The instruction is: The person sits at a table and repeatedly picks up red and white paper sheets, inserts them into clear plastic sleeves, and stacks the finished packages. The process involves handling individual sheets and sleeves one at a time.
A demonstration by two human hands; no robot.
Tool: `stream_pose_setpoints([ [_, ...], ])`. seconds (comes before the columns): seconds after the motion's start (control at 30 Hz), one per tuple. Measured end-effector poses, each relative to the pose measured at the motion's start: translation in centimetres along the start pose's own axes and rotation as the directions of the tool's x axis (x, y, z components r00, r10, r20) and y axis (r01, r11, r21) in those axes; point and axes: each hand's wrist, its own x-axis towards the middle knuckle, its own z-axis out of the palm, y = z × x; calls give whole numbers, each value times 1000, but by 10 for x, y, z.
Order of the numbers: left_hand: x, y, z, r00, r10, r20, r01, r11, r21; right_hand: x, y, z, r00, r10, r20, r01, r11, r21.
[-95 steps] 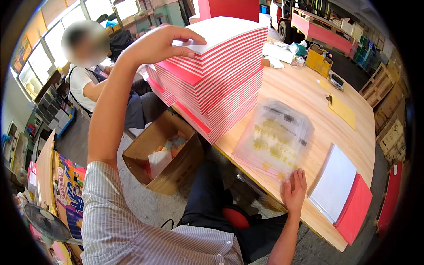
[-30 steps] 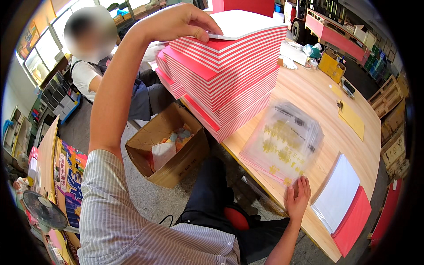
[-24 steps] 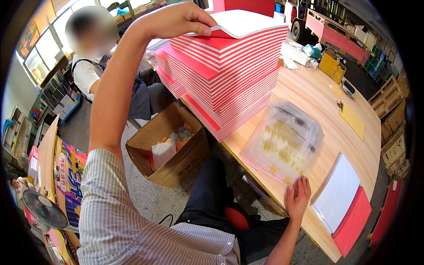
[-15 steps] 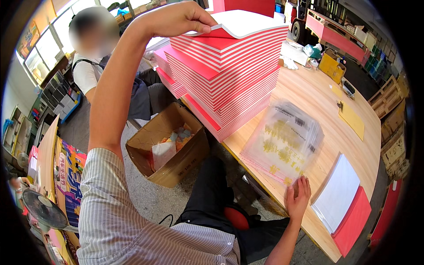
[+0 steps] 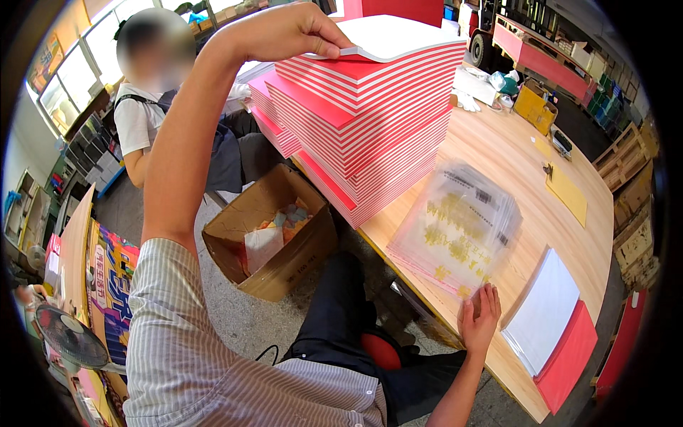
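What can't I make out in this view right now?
All in the head view:
Left hand: some fingers are hidden behind the hand itself.
Red-and-white stack: its far side is hidden by its own bulk.
Clear plastic bags: overlapping layers, too thin to count.
Carton: its bottom is covered by scraps.
Right forearm: cut off by the lower edge.

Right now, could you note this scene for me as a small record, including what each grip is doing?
Left grip: pinching the bent-up corner of the top white piece
Stack: red-and-white layers on the table
Right grip: open, beside the clear bags
Far right: white pile, red pile
Below: cardboard box with scraps
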Motion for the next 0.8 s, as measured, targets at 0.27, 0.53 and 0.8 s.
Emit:
stream_pose_setpoints([
  [0.27, -1, 1, 4, 999, -23, -31, 21, 998, -58, 0, 0, 1, 1000, -5, -8, 5, 1000, 16],
  [0.53, -2, 8, 4, 999, -17, -32, 14, 997, -75, 0, 1, 2, 1000, -7, -15, 7, 1000, 22],
  [0.8, -2, 5, 6, 999, 9, -47, -13, 997, -75, 0, -1, 1, 1000, 7, -1, -7, 1000, 12],
])
